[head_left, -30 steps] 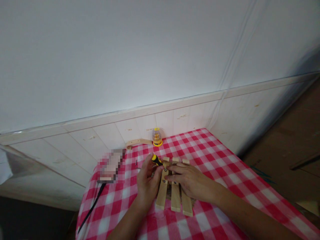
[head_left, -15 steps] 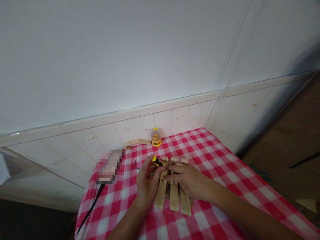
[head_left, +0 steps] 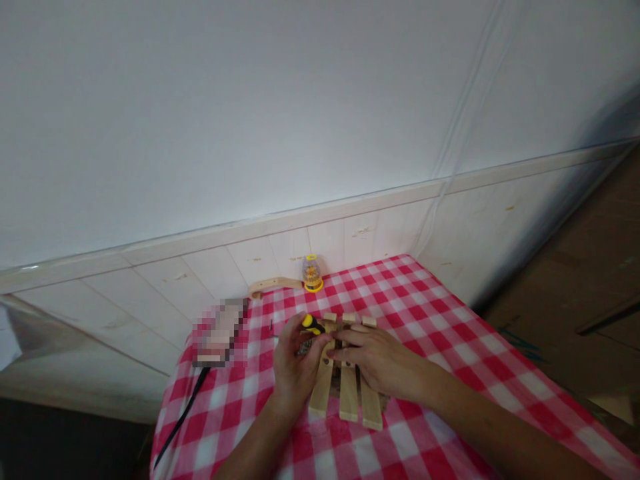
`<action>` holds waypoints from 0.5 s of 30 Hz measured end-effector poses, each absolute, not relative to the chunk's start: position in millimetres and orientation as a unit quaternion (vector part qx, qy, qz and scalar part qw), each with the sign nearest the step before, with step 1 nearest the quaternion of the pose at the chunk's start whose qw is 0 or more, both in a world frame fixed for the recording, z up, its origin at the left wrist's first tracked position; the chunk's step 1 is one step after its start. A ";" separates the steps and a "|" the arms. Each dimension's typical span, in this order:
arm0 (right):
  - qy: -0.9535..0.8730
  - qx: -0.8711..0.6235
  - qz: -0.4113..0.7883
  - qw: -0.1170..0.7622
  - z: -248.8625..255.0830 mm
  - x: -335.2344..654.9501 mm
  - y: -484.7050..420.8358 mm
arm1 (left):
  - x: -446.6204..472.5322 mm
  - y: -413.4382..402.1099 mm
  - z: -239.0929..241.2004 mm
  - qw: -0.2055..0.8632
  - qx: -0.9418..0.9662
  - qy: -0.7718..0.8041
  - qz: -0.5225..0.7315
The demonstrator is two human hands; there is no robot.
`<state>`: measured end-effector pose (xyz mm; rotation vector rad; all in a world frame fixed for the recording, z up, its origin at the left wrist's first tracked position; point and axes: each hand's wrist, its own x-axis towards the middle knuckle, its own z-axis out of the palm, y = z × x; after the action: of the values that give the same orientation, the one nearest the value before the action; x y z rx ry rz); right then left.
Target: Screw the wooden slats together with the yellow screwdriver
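My left hand (head_left: 295,360) is closed around a short screwdriver (head_left: 313,325) with a yellow and black handle. Its handle tilts toward the left; the tip is hidden near my right fingertips. Beneath both hands lies a wooden piece (head_left: 349,400) of three pale parallel slats, with dark screw heads on them. Across its upper part rests my right hand (head_left: 377,357), fingers stretched out and spread, the tips touching the leftmost slat beside the screwdriver. Parts of the slats are covered by this hand.
A yellow-capped clear bit container (head_left: 313,277) stands against the wall, next to a curved wooden strip (head_left: 275,285). Small screws (head_left: 271,325) lie left of my left hand. A blurred-out flat object (head_left: 220,333) with a black cord is on the checked tablecloth (head_left: 400,280).
The screwdriver handle has turned and shifted slightly, with the left fingers moving a little around it. My right hand and the slats have stayed almost in place.
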<state>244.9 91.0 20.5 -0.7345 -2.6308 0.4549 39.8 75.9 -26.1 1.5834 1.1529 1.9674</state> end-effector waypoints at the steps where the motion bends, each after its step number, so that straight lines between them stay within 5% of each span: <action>1: -0.934 -0.261 0.160 0.183 20.6 245.0 91.0 | 39.7 75.7 -25.6 0.186 0.562 0.411 0.693; 15: -0.936 -0.251 0.160 0.189 19.5 245.0 91.7 | 38.0 70.8 -14.0 0.278 0.580 0.388 0.660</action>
<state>245.0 91.7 19.5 -0.7053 -2.6312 0.4497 38.0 70.8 -14.0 1.5571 1.0407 1.7723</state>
